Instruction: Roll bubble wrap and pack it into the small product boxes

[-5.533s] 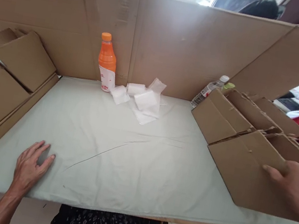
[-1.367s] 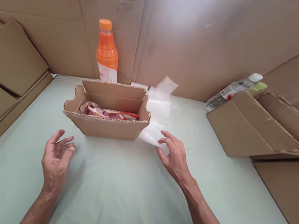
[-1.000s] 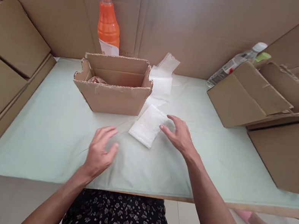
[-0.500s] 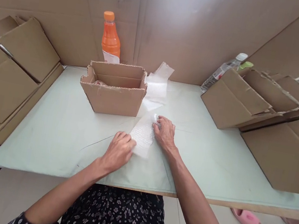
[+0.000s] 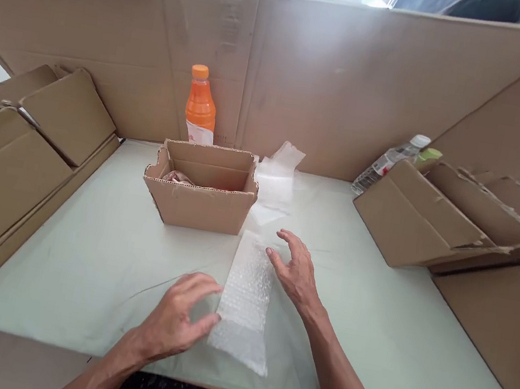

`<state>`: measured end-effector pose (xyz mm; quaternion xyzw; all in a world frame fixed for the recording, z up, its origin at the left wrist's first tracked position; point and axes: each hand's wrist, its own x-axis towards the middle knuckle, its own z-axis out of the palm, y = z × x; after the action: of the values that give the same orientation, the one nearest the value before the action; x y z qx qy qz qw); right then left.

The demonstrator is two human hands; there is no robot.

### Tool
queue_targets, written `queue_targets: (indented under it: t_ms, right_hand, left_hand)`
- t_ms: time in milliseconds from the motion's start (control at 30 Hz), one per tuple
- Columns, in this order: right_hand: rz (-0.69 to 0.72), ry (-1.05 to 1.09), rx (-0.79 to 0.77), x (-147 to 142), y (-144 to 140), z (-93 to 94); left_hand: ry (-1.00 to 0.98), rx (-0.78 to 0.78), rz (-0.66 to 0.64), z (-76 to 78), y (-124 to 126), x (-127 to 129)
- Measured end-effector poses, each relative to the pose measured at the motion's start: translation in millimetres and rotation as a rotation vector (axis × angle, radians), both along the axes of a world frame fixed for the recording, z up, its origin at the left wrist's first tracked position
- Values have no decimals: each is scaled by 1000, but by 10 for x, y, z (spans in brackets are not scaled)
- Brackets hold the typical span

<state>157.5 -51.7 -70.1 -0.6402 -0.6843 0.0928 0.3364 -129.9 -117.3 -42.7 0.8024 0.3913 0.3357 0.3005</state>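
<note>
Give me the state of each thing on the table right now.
Bubble wrap sheet: unfolded, flat on the table cover.
Small cardboard box: open, packets inside.
Orange drink bottle: upright, capped.
Clear water bottle: leaning, capped.
Left hand: open, at the sheet's edge.
Right hand: open, fingers touching the sheet.

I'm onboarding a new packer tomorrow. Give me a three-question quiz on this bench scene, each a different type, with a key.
1. True or false: the bubble wrap sheet lies unrolled flat on the table.
2. Which hand touches the sheet's near left edge? A) left hand B) right hand
3. Fill in: behind the open cardboard box stands an ____ bottle.

Key: 1 true; 2 A; 3 orange.
</note>
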Motion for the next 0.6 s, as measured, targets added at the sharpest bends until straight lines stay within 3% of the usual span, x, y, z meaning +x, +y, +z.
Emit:
queue_targets:
  t_ms: [133,200,267,367,467,600]
  right_hand:
    - [163,129,-42,-180,152,175]
    - [201,184,-82,-300,281,201]
    - [216,226,-115,-403,429,197]
    - [231,263,-134,-512,637,157]
    - [225,294,-101,-611,796,105]
    - [228,295,-76,-772,953,67]
  left_hand:
    - [-191,-13,612,17,357,-354]
    - [-264,-115,790,9,590,-509]
    - [-314,-230,825,-11,821,-613]
    - [-370,-341,739,-73,1104,-664]
    - [-395,-351,683,-148,1302,-650]
    - [-418,-327,734,-166,1479,-652]
